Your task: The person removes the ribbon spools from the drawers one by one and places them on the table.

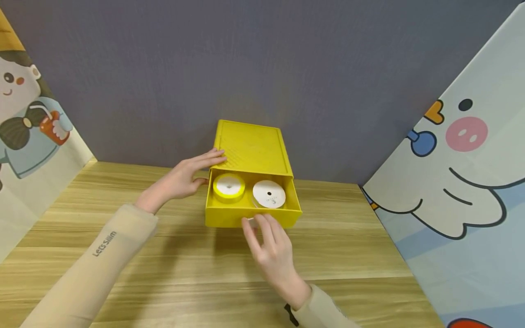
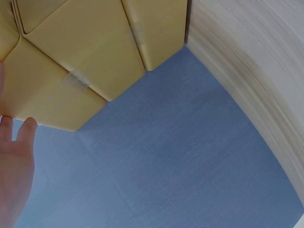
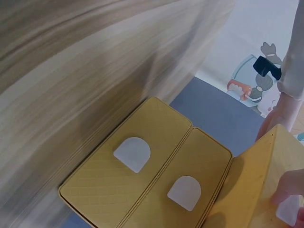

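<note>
A yellow drawer cabinet (image 1: 254, 146) stands against the back wall with its top drawer (image 1: 229, 218) pulled out. Inside lie two rolls: a yellow-edged ribbon roll (image 1: 229, 186) on the left and a roll with a white disc face (image 1: 268, 195) on the right. My left hand (image 1: 184, 176) rests its straight fingers on the cabinet's top left edge, thumb by the side. Fingers and thumb of my right hand (image 1: 272, 250) pinch the white drawer handle (image 3: 288, 211) at the front. Lower down, the right wrist view has two closed drawers with white handles (image 3: 134, 153).
The cabinet sits on a wood-grain table (image 1: 344, 255). Behind it rises a grey-blue wall (image 1: 254, 59). Panels with cartoon prints flank both sides, a white figure (image 1: 492, 173) on the right and a drawn child (image 1: 24, 118) on the left.
</note>
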Tool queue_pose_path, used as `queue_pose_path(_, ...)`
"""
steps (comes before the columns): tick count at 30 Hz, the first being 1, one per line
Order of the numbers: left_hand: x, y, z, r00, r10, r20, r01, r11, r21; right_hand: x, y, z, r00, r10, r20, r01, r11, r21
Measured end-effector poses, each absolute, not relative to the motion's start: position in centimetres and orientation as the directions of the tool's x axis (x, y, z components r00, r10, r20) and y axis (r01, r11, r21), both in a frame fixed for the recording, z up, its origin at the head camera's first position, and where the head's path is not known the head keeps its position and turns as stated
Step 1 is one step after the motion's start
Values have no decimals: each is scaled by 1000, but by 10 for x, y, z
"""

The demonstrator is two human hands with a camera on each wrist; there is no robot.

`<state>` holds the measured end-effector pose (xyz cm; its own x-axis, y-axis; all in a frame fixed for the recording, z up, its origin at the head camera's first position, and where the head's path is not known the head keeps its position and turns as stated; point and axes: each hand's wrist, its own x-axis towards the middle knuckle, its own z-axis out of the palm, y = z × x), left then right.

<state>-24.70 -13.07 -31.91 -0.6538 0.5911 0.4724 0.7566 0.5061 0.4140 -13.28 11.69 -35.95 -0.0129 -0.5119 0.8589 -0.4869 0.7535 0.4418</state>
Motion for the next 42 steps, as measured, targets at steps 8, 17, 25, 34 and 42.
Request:
queue_pose_path(8,-248,-130,-321,-651,584,486,759,505,410,-124,117,-358,-12,-499,867,-504,752,425)
queue_pose_path(17,-248,-129,-322,-652,582,486,758,509,407,-116,116,-356,29,-492,870,-507,743,437)
queue_pose_path(25,-248,-128,-322,-661,574,483,750,513,417,-111,116,-356,27,-493,869,-508,742,437)
queue_pose_path(34,-248,-128,-322,-655,576,490,756,504,418,-105,115,-353,26,-490,872,-516,740,431)
queue_pose_path(42,-247,-129,-320,-655,580,483,755,493,432,-103,116,-353,12,-504,864,-513,738,438)
